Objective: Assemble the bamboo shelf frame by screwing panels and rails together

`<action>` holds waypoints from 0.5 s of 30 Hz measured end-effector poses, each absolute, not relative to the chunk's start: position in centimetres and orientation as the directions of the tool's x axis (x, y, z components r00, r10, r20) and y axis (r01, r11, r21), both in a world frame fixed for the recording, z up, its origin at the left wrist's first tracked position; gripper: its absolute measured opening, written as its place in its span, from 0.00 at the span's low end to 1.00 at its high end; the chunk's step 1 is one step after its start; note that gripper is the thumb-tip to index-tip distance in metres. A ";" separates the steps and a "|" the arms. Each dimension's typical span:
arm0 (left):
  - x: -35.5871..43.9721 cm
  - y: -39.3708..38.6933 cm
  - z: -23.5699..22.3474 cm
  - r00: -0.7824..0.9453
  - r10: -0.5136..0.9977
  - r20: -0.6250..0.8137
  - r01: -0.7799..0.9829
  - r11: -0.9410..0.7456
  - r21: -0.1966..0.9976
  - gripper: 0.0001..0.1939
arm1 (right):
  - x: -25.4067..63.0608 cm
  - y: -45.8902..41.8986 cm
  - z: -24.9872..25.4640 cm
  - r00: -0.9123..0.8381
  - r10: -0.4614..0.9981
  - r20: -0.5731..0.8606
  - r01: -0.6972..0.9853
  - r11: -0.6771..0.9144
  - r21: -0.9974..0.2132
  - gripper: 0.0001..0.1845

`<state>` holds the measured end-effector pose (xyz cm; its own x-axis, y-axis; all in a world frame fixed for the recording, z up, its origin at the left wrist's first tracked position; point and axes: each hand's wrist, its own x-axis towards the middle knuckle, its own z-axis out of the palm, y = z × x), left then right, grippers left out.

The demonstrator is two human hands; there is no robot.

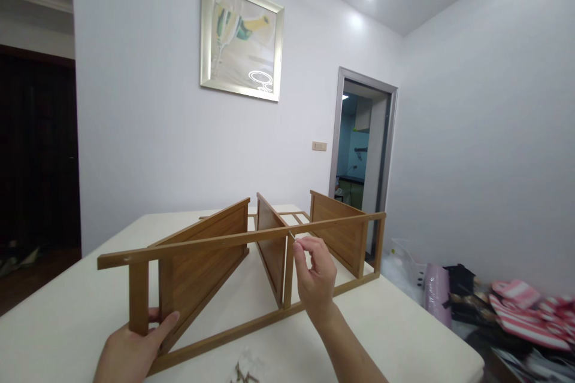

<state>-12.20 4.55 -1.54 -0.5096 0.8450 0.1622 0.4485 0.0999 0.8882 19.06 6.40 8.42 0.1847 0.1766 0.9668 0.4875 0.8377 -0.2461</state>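
Observation:
A brown wooden shelf rack (211, 243) lies on its side on a white-topped table, with slatted shelf boards standing between its side frames. My left hand (130, 344) is closed around the short upright crosspiece at the rack's near left end, thumb against the nearest board (202, 251). Beside the upper rail's middle joint, my right hand (314, 266) pinches a thin silvery metal piece (293, 237). Its tip meets the rail by the middle crosspiece; whether it is a screw or a hex key cannot be told. Several small screws (242, 374) lie by clear plastic at the table's front.
The white table (386, 335) ends at a rounded corner on the right. Beyond that edge are a purple roll (437, 296), a clear plastic bin (406, 260) and red-and-white striped cloth (530, 317). Behind stand a wall with a framed picture (242, 42) and a doorway.

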 end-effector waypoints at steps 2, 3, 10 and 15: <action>-12.1 4.5 -1.4 -0.493 0.858 0.143 0.456 0.116 0.882 0.26 | 18.8 6.2 8.5 0.241 0.278 0.930 0.420 0.834 -0.358 0.04; -12.1 4.5 -1.3 -0.492 0.861 0.130 0.459 0.129 0.879 0.27 | 18.7 6.2 8.5 0.271 0.323 0.907 0.389 0.825 -0.410 0.04; -12.1 4.5 -1.4 -0.491 0.869 0.064 0.452 0.192 0.871 0.30 | 18.7 6.0 8.3 0.323 0.412 0.852 0.267 0.824 -0.500 0.08; -12.3 4.6 -1.5 -0.495 0.867 0.055 0.440 0.195 0.877 0.30 | 19.1 6.2 7.8 0.330 0.399 0.856 0.280 0.824 -0.492 0.08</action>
